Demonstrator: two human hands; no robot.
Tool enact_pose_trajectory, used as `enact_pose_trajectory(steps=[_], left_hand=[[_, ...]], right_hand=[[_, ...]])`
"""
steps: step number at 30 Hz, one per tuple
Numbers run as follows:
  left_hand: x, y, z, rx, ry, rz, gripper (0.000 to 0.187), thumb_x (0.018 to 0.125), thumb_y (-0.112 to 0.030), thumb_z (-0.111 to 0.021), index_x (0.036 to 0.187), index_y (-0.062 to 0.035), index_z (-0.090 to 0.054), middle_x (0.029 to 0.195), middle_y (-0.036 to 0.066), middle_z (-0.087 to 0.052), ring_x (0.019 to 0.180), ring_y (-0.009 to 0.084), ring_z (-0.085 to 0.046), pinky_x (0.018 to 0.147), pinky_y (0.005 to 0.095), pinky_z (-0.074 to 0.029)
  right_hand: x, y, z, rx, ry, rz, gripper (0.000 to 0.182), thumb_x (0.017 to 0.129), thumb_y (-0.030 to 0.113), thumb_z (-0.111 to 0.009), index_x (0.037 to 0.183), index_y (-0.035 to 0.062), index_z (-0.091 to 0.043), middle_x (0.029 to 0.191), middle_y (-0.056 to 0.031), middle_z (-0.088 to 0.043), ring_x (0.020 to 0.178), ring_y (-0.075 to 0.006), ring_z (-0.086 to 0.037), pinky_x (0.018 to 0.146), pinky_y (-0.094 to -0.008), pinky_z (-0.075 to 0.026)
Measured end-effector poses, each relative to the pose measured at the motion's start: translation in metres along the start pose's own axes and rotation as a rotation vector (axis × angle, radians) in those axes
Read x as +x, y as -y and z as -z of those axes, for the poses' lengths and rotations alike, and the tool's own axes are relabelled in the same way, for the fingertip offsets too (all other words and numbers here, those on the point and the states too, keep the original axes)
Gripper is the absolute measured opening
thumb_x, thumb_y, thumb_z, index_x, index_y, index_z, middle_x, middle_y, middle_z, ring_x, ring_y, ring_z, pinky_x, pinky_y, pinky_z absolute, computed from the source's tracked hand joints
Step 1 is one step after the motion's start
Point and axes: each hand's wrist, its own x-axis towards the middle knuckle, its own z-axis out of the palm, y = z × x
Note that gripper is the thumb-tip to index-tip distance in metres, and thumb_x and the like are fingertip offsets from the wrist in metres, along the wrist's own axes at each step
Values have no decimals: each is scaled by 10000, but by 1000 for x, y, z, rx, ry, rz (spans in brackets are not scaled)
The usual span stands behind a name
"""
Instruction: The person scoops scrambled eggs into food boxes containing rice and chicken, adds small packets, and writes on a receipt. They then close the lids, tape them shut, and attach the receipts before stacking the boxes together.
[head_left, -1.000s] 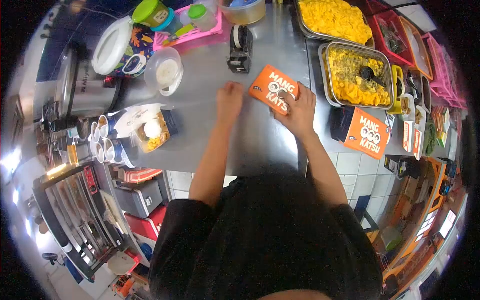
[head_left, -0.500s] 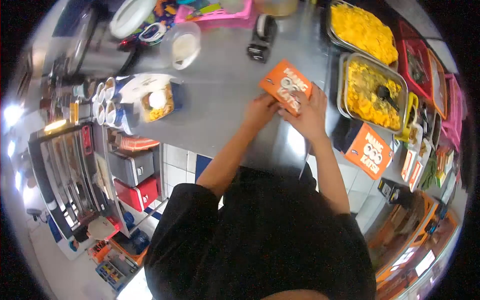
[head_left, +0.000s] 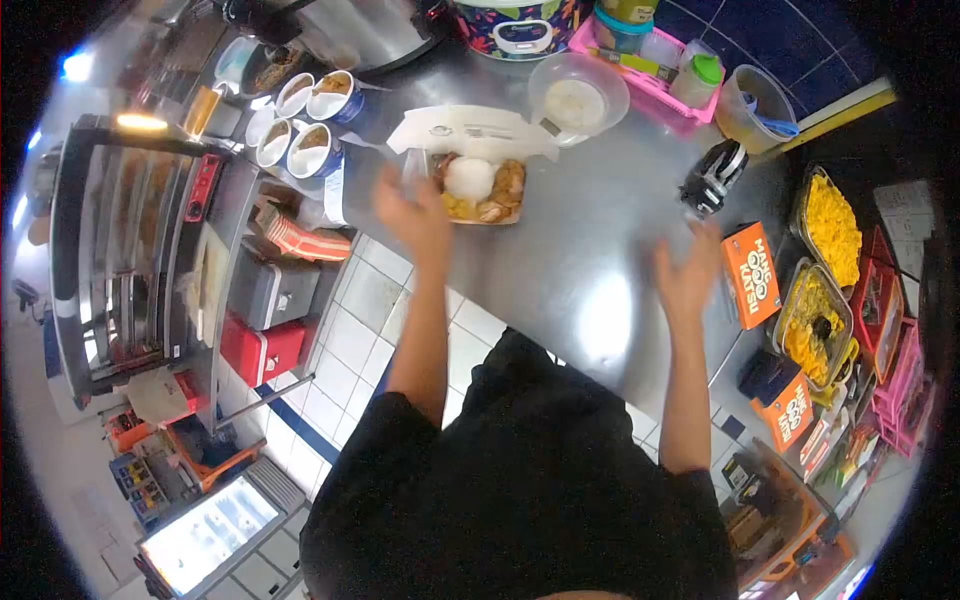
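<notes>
An open food box (head_left: pixel 470 212) holds a white mound of rice and browned pieces, its pale lid flap raised behind it. At its left side is my left hand (head_left: pixel 412 212), motion-blurred, with the fingers apart. My right hand (head_left: pixel 688 272) hovers over the steel counter (head_left: pixel 590 230) with fingers spread, holding nothing. Just to the right of that hand stands a closed orange box (head_left: pixel 751 275) lettered "MANG KATSU". A black tape dispenser (head_left: pixel 713 178) sits beyond the right fingertips.
Several filled paper cups (head_left: pixel 318 150) stand at the left. Behind the food box is a clear round container (head_left: pixel 580 100), near a pink basket (head_left: pixel 650 85). Trays of yellow food (head_left: pixel 833 225) line the right side. Another orange box (head_left: pixel 788 415) lies below them.
The orange box that both hands held now stands on the counter at the right, released. My left hand has moved left to the open food box. The view has turned left.
</notes>
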Motion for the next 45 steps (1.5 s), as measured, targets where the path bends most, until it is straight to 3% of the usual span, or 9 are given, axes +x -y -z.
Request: enact_pose_trajectory(steps=[3,8,10,12,20,27,41,43,45], left_hand=[[80,76,-10,-67,-40,-42,480,792,-77,-686,1244,47,-587,1286,245,-587,1218,380,-543,1012,437,-422],[134,71,7,10,1168,16,529,801,-66,-686,1319,-69,-578,1318,208,-593,1161,355,-612,976,393,-484],[107,77,25,90,1047,-189,521,822,-64,-668,1333,-45,-563,1301,217,-603,1127,378,-622,942,395,-503],[64,93,25,163,926,-378,514,844,-63,-651,1346,-21,-547,1283,227,-612,1094,401,-632,907,397,-522],[-17,90,-3,-290,527,330,381,993,-171,-479,1293,53,-553,1077,276,-668,940,397,-666,794,413,-520],[-57,35,19,-111,542,359,259,1020,-187,-450,1071,29,-584,794,219,-632,704,375,-630,626,445,-461],[-138,7,33,-313,799,67,339,990,-127,-460,1249,73,-550,1084,182,-673,1011,316,-647,889,385,-501],[-138,31,29,-496,843,194,342,977,-127,-421,1222,48,-585,1138,150,-651,1010,285,-641,883,361,-509],[-115,12,36,-712,976,1030,381,1006,-251,-436,1166,36,-629,1133,134,-653,1017,210,-633,842,327,-507]], right_hand=[[69,116,-42,475,5,169,604,804,176,-725,1343,16,-501,1425,-241,-472,1343,-395,-436,1115,-442,-358],[118,190,-76,668,635,-52,673,786,158,-730,1419,143,-504,1462,-241,-452,1376,-323,-434,1114,-395,-368],[104,208,-57,161,889,3,637,828,198,-715,1428,236,-504,1445,-276,-433,1328,-411,-441,1093,-425,-388],[36,190,-94,170,615,65,645,837,194,-709,1442,231,-490,1449,-303,-409,1333,-434,-428,1095,-439,-385],[4,172,-136,764,405,-79,568,890,37,-620,1433,154,-502,1438,-231,-445,1310,-344,-484,1047,-359,-437],[-15,140,-86,768,264,-342,440,932,-36,-487,1345,91,-569,1270,-191,-625,1137,-299,-617,992,-342,-465],[-123,64,9,1162,491,-695,409,1010,148,-474,1400,28,-479,1356,-113,-538,1262,-171,-483,1066,-317,-375],[-118,54,7,1263,483,-724,442,1009,216,-497,1407,27,-476,1354,-118,-544,1255,-179,-491,1059,-323,-380],[-109,55,7,1363,477,-762,484,1008,284,-520,1414,25,-472,1352,-123,-549,1247,-186,-498,1051,-330,-385]])
